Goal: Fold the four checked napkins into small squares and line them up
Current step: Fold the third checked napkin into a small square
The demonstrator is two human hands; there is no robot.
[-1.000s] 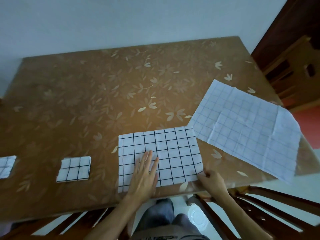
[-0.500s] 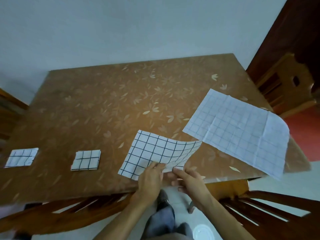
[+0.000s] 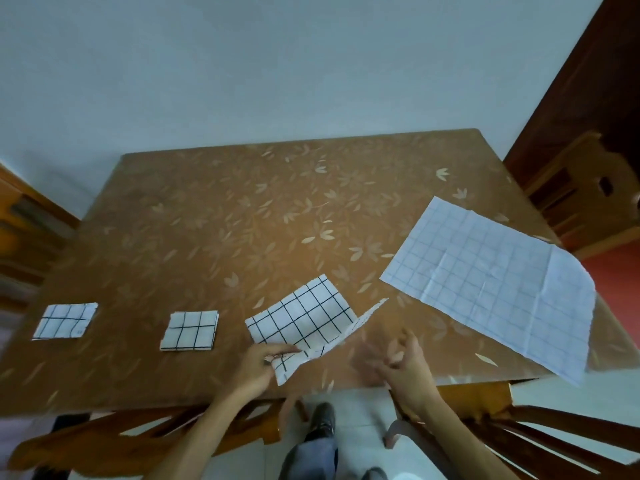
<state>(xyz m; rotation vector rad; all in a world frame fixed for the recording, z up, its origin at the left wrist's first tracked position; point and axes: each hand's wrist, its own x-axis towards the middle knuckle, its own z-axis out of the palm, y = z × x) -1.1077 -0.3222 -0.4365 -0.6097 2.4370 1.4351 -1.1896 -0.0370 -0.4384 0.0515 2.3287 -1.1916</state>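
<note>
Your left hand (image 3: 254,367) pinches the near edge of the half-folded napkin (image 3: 304,313), near centre; your right hand (image 3: 405,365) is blurred beside it, state unreadable; folded square (image 3: 189,330) and outer folded square (image 3: 65,321) lie left; flat napkin (image 3: 491,282) lies far right.

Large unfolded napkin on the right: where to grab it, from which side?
Pinch the unfolded napkin at its near corner, coming from the table's near edge. That corner seems to poke past the edge, so a thumb fits underneath; the rest lies flat. The right hand is closest and looks free; the left hand pinches the half-folded napkin.
</note>
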